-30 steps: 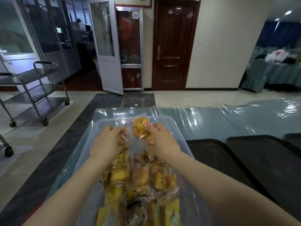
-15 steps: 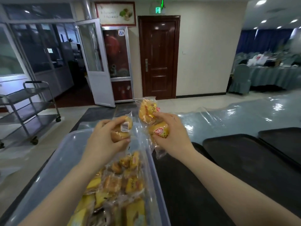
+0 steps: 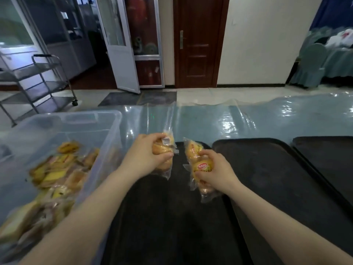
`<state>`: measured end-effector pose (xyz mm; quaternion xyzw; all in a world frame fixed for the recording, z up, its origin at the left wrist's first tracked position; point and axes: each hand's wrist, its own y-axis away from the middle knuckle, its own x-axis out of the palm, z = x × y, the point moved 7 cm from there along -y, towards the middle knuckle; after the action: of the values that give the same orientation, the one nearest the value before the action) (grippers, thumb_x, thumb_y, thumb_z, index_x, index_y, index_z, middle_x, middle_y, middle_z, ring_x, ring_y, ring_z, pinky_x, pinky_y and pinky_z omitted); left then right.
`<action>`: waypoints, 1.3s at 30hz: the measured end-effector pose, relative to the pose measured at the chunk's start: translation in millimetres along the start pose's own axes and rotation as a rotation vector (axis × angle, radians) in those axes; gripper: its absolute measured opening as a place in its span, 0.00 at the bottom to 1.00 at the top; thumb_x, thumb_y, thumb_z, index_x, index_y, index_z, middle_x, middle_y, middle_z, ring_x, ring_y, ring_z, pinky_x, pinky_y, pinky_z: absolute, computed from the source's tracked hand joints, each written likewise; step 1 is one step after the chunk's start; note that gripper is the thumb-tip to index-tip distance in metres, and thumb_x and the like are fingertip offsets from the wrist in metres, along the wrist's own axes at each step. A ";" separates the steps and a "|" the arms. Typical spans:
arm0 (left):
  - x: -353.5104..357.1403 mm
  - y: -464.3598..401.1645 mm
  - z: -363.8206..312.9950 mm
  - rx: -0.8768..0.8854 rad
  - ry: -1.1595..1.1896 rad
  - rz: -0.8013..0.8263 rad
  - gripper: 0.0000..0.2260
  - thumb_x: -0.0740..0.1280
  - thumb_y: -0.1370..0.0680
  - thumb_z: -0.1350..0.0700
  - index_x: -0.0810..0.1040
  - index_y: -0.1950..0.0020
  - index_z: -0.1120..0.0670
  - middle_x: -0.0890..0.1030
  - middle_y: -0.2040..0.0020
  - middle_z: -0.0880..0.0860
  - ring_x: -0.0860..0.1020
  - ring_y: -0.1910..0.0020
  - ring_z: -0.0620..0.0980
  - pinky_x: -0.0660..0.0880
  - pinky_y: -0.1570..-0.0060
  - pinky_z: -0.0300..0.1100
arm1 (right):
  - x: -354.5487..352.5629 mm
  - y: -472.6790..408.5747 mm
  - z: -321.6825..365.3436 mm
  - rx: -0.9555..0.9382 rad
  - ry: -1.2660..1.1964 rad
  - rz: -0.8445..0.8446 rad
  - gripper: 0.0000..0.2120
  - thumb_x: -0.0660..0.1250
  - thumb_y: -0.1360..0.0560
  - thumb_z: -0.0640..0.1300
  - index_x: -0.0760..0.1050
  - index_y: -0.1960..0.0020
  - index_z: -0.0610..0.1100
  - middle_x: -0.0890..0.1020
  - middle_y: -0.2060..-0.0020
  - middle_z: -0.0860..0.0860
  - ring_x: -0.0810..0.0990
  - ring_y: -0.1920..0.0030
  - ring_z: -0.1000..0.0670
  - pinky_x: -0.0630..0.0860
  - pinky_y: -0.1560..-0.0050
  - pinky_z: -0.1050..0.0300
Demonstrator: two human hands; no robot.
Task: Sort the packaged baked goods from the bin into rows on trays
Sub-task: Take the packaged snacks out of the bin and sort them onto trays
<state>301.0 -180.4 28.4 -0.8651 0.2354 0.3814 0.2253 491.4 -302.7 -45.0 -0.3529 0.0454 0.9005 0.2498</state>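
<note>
I have a clear-wrapped bun pack [image 3: 164,150] in my left hand [image 3: 147,155], fingers curled round its middle, thumb pressed along the lower edge; it hangs over the far end of the nearest black tray [image 3: 172,217], near the top left corner, and I cannot tell whether its lower seal touches the tray yet. My right hand [image 3: 215,173] grips a second bunch of packs [image 3: 198,165], at least two golden round cakes in crinkled film, one showing a red and yellow label; the fingers are closed over the lower one and the upper one sticks out past my knuckles; this bunch hangs over the tray's right side, close to its edge.

I judge the step to be the carry from bin to tray, at the point of setting down; no pack lies on any tray so far, so the sorting is only beginning. The next move, as I see it, calls for lowering each pack flat at the far end of the tray, side by side, so a first row starts straight; the right bunch must be parted, one pack at a time, since loose film slides and the pieces may drop together.

The packs look soft, light and slippery, the film glinting and creased at the seals.

To my left the clear plastic bin [image 3: 107,127] holds many more yellow and brown packs [image 3: 57,173], blurred; two more black trays [image 3: 277,169] [image 3: 328,150] lie to the right, all on a table under shiny plastic sheeting [image 3: 248,121].
</note>
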 end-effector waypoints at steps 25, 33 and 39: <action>48.6 31.5 5.1 -0.031 -0.040 0.154 0.29 0.69 0.26 0.47 0.62 0.27 0.42 0.66 0.28 0.43 0.62 0.33 0.37 0.61 0.36 0.36 | 47.9 -5.3 -17.4 -0.088 -0.220 0.333 0.24 0.68 0.24 0.49 0.68 0.31 0.58 0.73 0.35 0.61 0.71 0.34 0.58 0.68 0.42 0.67; -51.6 33.4 -12.3 0.063 0.079 0.051 0.18 0.70 0.26 0.50 0.71 0.38 0.39 0.77 0.46 0.35 0.73 0.45 0.28 0.68 0.46 0.25 | 41.5 -20.0 84.5 -0.230 -0.297 0.196 0.19 0.70 0.26 0.47 0.71 0.40 0.65 0.78 0.45 0.66 0.74 0.41 0.66 0.73 0.39 0.61; -124.4 48.7 42.9 0.018 0.182 -0.018 0.15 0.70 0.26 0.54 0.74 0.42 0.39 0.81 0.48 0.41 0.78 0.49 0.34 0.75 0.47 0.38 | 70.7 -16.8 160.2 -0.321 -0.357 0.160 0.17 0.70 0.26 0.44 0.74 0.45 0.64 0.80 0.50 0.65 0.78 0.46 0.63 0.76 0.45 0.61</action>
<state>174.6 -165.1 87.3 -0.8963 0.2503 0.2969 0.2140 357.0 -217.2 29.6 -0.2188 -0.1154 0.9611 0.1227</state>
